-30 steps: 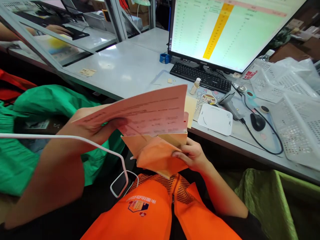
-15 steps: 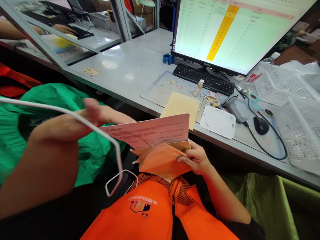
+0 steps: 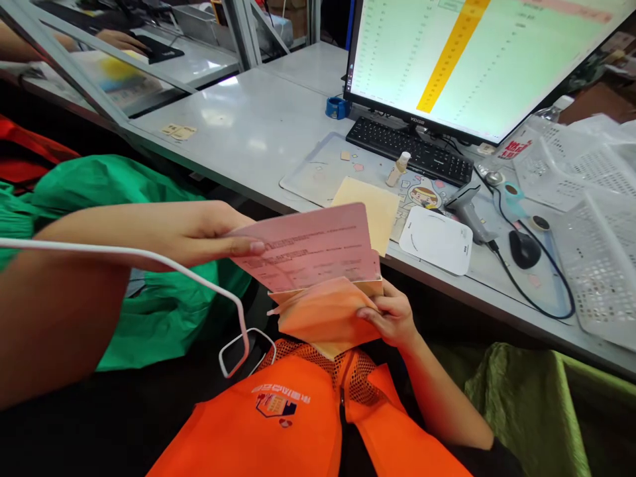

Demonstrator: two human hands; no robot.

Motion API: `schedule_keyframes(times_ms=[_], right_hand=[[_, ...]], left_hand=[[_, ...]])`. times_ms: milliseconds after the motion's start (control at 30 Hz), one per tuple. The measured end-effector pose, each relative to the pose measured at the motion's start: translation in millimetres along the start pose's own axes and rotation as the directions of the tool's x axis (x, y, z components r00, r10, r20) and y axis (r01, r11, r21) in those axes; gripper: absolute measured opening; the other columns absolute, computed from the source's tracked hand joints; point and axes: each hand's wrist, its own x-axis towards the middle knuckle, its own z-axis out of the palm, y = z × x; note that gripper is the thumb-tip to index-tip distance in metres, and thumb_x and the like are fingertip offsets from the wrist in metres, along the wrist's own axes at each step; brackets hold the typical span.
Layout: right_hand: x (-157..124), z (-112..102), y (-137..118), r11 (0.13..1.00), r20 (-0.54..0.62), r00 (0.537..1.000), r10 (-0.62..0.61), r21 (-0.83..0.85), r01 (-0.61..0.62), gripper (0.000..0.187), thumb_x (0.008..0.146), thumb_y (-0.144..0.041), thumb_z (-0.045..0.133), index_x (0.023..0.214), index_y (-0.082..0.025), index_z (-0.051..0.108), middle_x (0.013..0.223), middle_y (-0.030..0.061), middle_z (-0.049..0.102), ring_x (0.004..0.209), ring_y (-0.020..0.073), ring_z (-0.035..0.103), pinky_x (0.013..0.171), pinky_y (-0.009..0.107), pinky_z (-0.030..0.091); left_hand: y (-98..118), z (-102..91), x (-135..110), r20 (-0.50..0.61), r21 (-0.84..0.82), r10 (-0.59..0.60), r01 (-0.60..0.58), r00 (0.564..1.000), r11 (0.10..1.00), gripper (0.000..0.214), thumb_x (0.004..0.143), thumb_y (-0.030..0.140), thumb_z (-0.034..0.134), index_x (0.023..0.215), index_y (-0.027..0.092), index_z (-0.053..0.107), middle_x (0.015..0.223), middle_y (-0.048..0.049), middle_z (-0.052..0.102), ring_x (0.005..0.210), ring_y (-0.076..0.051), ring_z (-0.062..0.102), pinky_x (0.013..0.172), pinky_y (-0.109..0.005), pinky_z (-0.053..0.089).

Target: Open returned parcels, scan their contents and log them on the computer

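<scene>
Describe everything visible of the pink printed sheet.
The pink printed sheet is thin, rectangular paper with rows of small dark text, too small to read. It is held tilted above the desk's front edge, not lying flat. Its lower edge meets folded orange paper, and the fingertips of the left hand touch its left edge.

The left hand (image 3: pixel 199 237) stretches out flat, fingers together. The right hand (image 3: pixel 390 317) curls, fingers bent, low before the chest.
</scene>
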Motion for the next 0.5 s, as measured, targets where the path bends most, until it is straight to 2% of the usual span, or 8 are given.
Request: schedule_keyframes(times_ms=[100,233,400,500], right_hand=[[0,0,0,1.0,-0.037,0.999,0.013,-0.015,-0.013,0.049,0.094,-0.038,0.078,0.056,-0.019,0.053,0.083,0.0056,0.062,0.07,0.0159,0.061,0.06,0.028,0.047],[4,2,0,0.999,-0.015,1.0,0.012,-0.035,-0.012,0.053,0.095,-0.043,0.076,0.055,-0.019,0.052,0.084,0.0069,0.063,0.07,0.0168,0.061,0.058,0.028,0.047],[8,-3,1,0.997,-0.015,1.0,0.017,-0.073,-0.018,0.046,0.095,-0.04,0.077,0.058,-0.019,0.059,0.089,0.0086,0.068,0.077,0.0197,0.067,0.065,0.03,0.053],[6,-6,4,0.998,-0.078,0.997,0.013,-0.064,-0.018,0.045,0.094,-0.037,0.078,0.057,-0.019,0.059,0.091,0.0088,0.07,0.078,0.0199,0.068,0.065,0.03,0.053]], left_hand=[[-1,0.9,2,0.133,-0.059,-0.012,0.02,0.991,0.998,0.065,0.099,0.073,0.05,0.098,0.017,0.082,0.093,0.0005,0.077,0.095,-0.021,0.074,0.094,-0.036,0.061],[7,8.6,9,0.099,-0.066,0.028,-0.022,0.995,0.998,0.065,0.096,0.076,0.053,0.093,0.018,0.081,0.096,-0.0039,0.079,0.105,-0.024,0.076,0.097,-0.036,0.061],[-1,4.3,13,-0.025,-0.117,0.002,-0.005,1.0,0.993,0.071,0.096,0.079,0.053,0.105,0.014,0.081,0.102,-0.0071,0.081,0.102,-0.024,0.075,0.096,-0.04,0.062],[-3,4.4,13,-0.007,-0.121,0.012,-0.013,1.0,0.993,0.075,0.098,0.081,0.049,0.11,0.014,0.08,0.108,-0.0084,0.081,0.103,-0.023,0.074,0.098,-0.039,0.061]])
